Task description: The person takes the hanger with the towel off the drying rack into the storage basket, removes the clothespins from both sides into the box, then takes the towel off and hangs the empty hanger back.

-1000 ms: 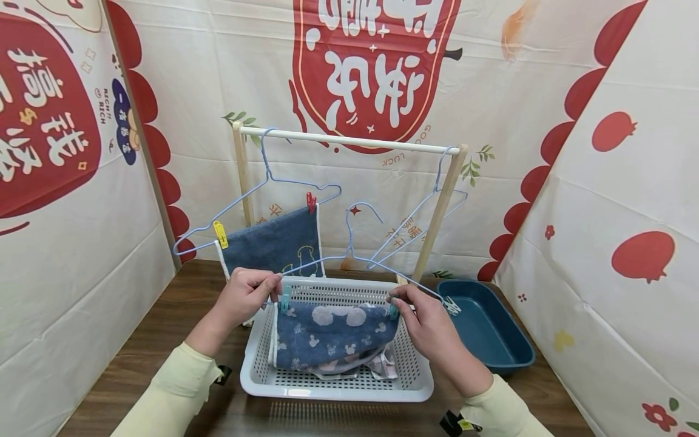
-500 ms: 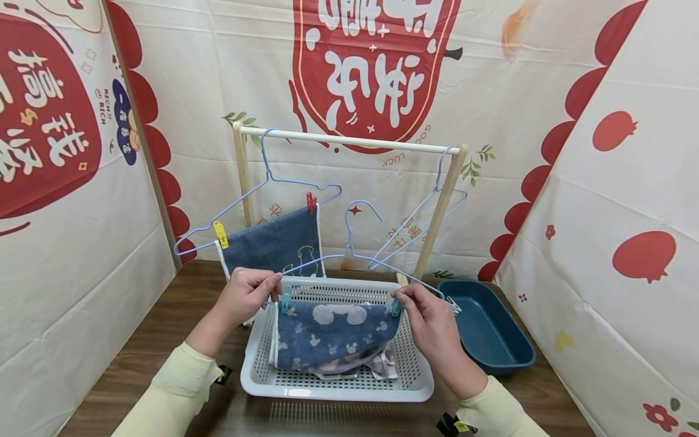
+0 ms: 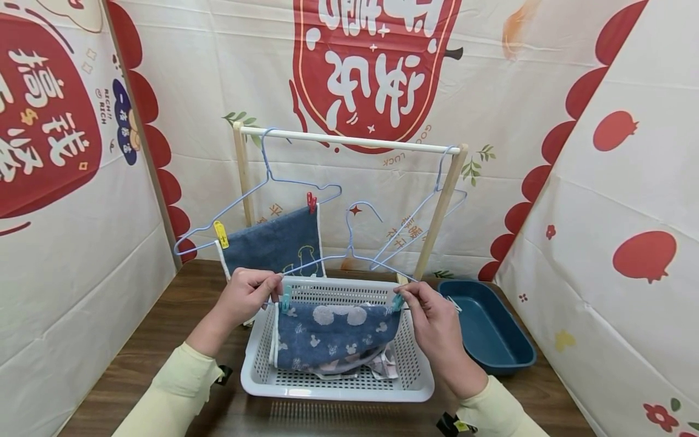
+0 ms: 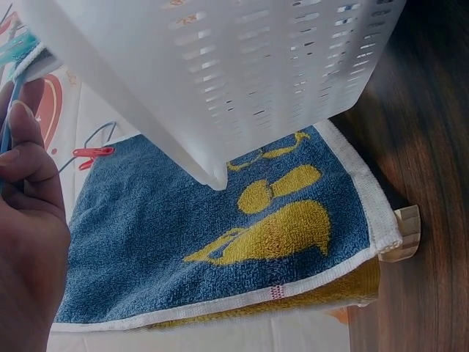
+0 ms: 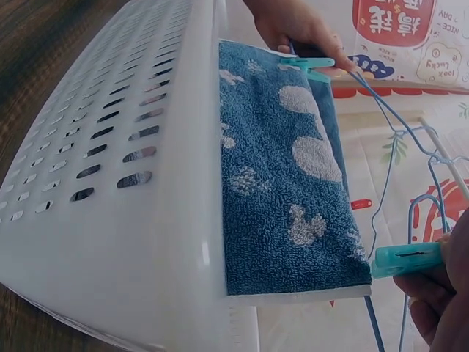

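Note:
A blue wire hanger (image 3: 350,244) is held over the white basket (image 3: 338,394), a blue towel with pale mouse shapes (image 3: 338,334) draped on its lower bar. My left hand (image 3: 248,296) pinches the hanger near its left end. Beside those fingers, a teal clothespin (image 3: 286,299) grips the towel's left corner. At the right corner my right hand (image 3: 434,318) holds a second teal clothespin (image 5: 407,259) between thumb and fingers, its tip right at the towel's edge in the right wrist view. The towel's lower part hangs into the basket, over a pinkish patterned cloth (image 3: 382,365).
Behind the basket stands a wooden rack (image 3: 349,140). On it, another hanger carries a dark blue towel (image 3: 273,240) with a yellow clothespin (image 3: 220,234) and a red one (image 3: 311,203). A bare hanger (image 3: 406,221) hangs at its right. A dark teal basin (image 3: 491,328) sits right of the basket.
My right hand has shifted slightly to the right and up with the clothespin at the towel's right corner. The left hand, hanger and basket stay almost where they were.

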The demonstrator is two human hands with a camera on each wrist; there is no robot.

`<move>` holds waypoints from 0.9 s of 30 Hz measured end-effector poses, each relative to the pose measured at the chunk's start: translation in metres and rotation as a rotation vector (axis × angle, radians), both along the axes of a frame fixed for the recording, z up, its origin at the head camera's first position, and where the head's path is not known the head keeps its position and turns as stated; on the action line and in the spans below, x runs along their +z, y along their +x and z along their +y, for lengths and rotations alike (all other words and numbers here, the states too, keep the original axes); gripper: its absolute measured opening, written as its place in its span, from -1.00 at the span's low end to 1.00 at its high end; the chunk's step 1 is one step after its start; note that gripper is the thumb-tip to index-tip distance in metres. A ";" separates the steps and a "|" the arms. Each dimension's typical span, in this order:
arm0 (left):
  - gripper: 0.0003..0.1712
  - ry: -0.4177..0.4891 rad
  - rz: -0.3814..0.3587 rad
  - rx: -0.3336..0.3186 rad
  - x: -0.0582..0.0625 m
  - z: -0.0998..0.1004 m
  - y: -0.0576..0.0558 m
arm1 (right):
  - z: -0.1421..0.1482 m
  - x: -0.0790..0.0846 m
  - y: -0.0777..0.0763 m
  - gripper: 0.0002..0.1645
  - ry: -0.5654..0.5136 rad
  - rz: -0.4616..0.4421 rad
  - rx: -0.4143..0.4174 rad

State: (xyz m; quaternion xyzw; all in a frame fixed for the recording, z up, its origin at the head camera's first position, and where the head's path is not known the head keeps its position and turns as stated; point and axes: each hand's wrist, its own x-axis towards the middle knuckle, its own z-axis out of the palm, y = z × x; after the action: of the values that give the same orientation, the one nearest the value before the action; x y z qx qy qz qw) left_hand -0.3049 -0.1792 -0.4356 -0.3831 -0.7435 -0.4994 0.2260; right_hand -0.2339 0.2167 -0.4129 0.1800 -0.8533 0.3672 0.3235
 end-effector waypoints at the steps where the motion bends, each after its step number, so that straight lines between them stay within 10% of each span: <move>1: -0.58 0.000 0.004 0.000 0.000 0.000 0.000 | 0.000 0.000 0.000 -0.85 0.000 0.002 0.001; 27: -0.59 -0.001 -0.013 0.017 -0.002 -0.001 -0.001 | 0.004 0.004 0.002 -0.61 -0.045 -0.007 0.028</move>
State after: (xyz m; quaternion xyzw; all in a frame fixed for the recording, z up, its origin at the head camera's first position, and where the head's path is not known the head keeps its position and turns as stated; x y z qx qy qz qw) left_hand -0.3063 -0.1801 -0.4380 -0.3736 -0.7484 -0.4995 0.2255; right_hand -0.2322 0.2206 -0.4091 0.1832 -0.8434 0.3913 0.3193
